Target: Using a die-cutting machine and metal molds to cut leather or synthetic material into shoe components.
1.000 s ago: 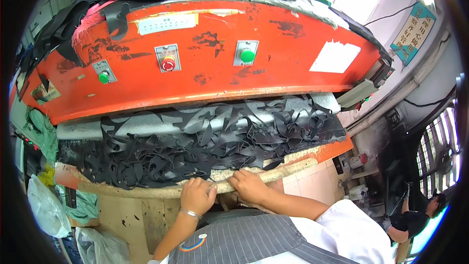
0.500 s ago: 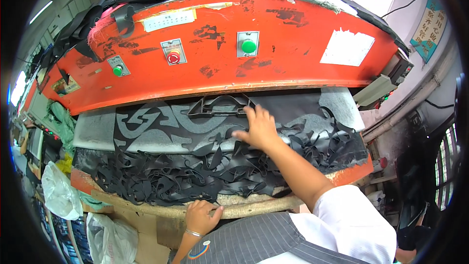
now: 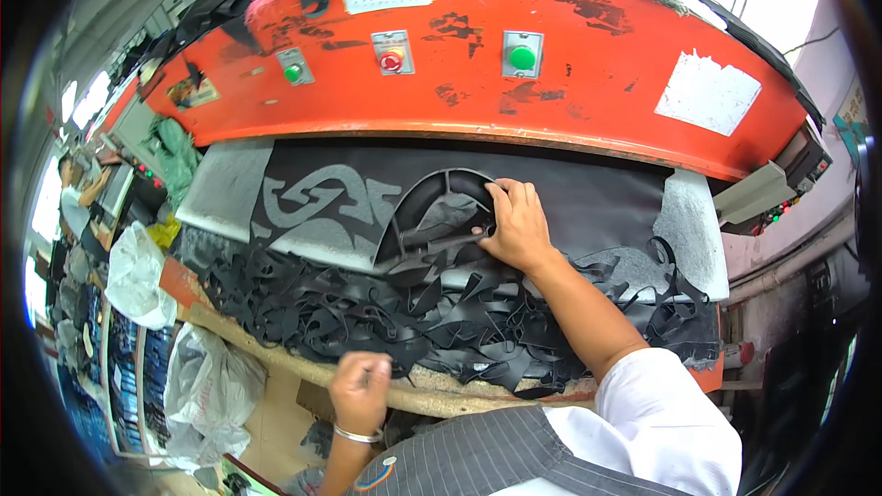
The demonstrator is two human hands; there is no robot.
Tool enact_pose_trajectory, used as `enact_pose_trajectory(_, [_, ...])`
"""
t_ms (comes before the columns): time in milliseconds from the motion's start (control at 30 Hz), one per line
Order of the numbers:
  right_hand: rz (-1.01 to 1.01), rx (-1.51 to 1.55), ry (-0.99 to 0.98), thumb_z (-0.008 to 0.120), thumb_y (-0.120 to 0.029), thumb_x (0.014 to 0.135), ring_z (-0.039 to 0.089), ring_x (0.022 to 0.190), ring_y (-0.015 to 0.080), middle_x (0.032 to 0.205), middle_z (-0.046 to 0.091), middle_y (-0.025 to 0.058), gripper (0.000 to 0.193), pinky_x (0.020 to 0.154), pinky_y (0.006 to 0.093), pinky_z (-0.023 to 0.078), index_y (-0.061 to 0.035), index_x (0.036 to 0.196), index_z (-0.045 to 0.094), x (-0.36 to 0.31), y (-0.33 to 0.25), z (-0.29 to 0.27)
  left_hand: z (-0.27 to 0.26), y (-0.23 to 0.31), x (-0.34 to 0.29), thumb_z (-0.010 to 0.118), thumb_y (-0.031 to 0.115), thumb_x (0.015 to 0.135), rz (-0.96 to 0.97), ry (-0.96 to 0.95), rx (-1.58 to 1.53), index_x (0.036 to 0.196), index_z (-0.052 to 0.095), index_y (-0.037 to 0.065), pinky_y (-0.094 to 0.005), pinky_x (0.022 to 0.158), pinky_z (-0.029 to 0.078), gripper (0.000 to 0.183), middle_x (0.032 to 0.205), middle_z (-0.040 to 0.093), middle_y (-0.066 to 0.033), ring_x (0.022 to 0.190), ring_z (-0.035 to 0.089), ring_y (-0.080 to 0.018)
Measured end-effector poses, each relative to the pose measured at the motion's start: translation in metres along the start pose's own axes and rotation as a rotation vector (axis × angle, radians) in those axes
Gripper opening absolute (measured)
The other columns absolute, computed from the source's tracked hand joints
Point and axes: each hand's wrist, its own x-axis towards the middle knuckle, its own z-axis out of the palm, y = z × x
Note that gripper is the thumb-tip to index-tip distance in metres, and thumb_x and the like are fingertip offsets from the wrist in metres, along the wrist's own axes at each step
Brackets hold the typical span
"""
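My right hand [image 3: 517, 225] grips a dark metal cutting die [image 3: 423, 195] by its right end. The die is a hollow, curved frame with a crossbar, tilted up over the black sheet material [image 3: 588, 193]. Through its opening, part of the grey surface shows. To its left, cut-out shapes in the sheet bare the grey pad [image 3: 216, 186] beneath. My left hand [image 3: 358, 390], with a bracelet at the wrist, is at the front edge of the bench; motion smears its fingers.
Tangled black offcuts [image 3: 367, 312] heap along the front of the pad. Behind it spans the orange press beam [image 3: 588, 83], with green buttons [image 3: 522, 58] and a red button [image 3: 391, 61]. Plastic bags [image 3: 207, 386] hang at the left, and another person [image 3: 78, 197] is farther off.
My right hand has taken hold of the die and tilted it up from the sheet. My left hand has come off the bench edge. The whole view has shifted.
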Motion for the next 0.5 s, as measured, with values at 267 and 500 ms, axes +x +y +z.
enact_pose_trajectory(267, [-0.374,0.535,-0.184,0.08,-0.022,0.06,0.05,0.1,0.038,0.114,0.052,0.0228,0.045,0.088,0.0434,0.044,0.0001,0.097,0.065,-0.076,-0.12,-0.056,-0.032,-0.03,-0.015,0.066,0.001,0.085,-0.031,0.019,-0.385,0.137,0.044,0.0,-0.0304,0.099,0.045,0.056,0.131,0.053,-0.0118,0.116,0.055,-0.0197])
enact_pose_trajectory(500, [-0.366,0.701,-0.56,0.081,-0.023,0.061,0.046,0.11,0.0368,0.117,0.051,0.0201,0.051,0.095,0.0431,0.04,0.0002,0.103,0.066,-0.16,-0.217,-0.048,-0.052,-0.018,-0.101,0.069,0.011,0.088,-0.028,0.128,-0.715,0.115,0.06,0.001,-0.0308,0.084,0.051,0.03,0.103,0.064,-0.0068,0.099,0.06,-0.0154])
